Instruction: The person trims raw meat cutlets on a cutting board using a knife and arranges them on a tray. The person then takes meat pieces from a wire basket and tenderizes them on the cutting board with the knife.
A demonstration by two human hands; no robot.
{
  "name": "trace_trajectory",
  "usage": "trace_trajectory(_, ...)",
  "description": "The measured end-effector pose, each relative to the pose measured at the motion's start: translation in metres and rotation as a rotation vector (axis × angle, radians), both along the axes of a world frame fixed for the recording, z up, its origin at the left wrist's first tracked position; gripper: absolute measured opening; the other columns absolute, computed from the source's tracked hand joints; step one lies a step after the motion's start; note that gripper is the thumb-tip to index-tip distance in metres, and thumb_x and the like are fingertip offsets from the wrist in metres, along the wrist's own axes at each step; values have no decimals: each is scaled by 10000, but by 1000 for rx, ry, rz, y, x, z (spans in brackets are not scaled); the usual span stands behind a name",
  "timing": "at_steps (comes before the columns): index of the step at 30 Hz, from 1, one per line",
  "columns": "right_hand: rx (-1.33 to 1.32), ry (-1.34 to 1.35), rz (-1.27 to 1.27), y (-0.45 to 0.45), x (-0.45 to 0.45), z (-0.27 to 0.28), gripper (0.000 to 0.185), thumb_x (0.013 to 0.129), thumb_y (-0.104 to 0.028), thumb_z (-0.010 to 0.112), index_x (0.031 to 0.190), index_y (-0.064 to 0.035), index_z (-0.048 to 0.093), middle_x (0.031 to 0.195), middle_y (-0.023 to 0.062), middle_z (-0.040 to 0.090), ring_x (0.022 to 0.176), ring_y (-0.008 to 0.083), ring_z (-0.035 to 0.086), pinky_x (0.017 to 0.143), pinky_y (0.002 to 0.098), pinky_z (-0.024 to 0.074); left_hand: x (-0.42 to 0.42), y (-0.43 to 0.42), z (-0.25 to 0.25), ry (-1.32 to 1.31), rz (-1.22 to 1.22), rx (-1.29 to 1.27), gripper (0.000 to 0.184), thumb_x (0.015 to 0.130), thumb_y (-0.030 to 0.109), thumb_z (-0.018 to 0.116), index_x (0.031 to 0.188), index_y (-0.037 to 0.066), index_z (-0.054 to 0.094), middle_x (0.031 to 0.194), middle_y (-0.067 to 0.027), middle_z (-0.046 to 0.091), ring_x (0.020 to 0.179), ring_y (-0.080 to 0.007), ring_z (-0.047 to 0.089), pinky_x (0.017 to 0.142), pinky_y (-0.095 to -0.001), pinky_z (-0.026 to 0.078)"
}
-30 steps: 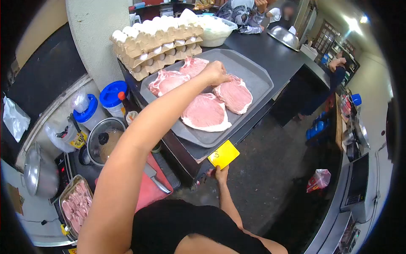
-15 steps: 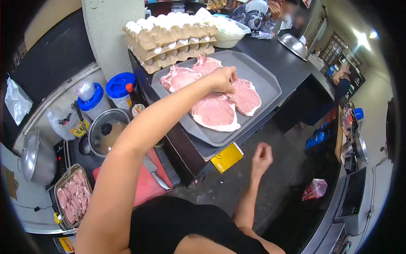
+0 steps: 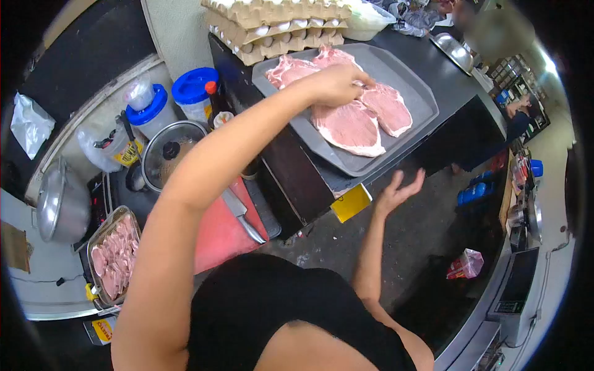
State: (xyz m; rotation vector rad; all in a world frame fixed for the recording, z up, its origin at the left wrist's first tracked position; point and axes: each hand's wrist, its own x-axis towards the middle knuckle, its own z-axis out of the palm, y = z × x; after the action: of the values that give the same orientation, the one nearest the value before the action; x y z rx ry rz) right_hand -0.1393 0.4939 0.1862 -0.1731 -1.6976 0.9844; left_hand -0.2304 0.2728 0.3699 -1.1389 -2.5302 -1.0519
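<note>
My left hand reaches over the grey tray, low above the pork chops. Its fingers are bent down and drawn together. Whatever they hold, if anything, is hidden. Several raw chops lie flat on the tray: a front pork chop and a right pork chop are the nearest to the fingers. Two more sit behind, a left pork chop partly covered by my wrist and a back pork chop. Away from the tray, my right hand hangs over the floor, empty, with its fingers apart.
Stacked egg cartons stand behind the tray. A knife lies on a red cutting board. To the left are a pot of liquid, blue-lidded tubs and a pan of sliced meat. Another person stands far right.
The camera view has shifted, so the tray appears higher and further right. My right hand has spread its fingers from a loose curl. My left hand stays over the chops.
</note>
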Motion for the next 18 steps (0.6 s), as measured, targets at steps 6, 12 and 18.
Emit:
trace_trajectory(6, -1147, -805, 674, 20, 16, -157, 807, 752, -533, 644, 1277, 25, 389, 1311, 186, 406, 1181, 322, 418, 966, 452, 342, 76, -84, 12, 74, 109, 335, 325, 842, 119, 503, 1156, 70, 570, 1118, -87, 562, 1019, -176, 535, 886, -311, 413)
trace_trajectory(12, -1177, -744, 431, 20, 7, -163, 618, 771, -442, 674, 1131, 38, 526, 1037, 118, 595, 901, 258, 599, 772, 402, 487, 151, -173, -24, -36, 341, 436, 294, 849, 87, 525, 1128, 1, 560, 1120, -82, 555, 1053, -179, 522, 919, -305, 394)
trace_trajectory(18, -784, -503, 226, 6, 13, -130, 446, 869, -343, 583, 1049, 64, 554, 979, 119, 592, 810, 207, 589, 685, 360, 493, 225, -256, -91, -265, 714, 652, 263, 879, 72, 513, 1121, -22, 553, 1090, -83, 585, 990, -148, 561, 897, -273, 413)
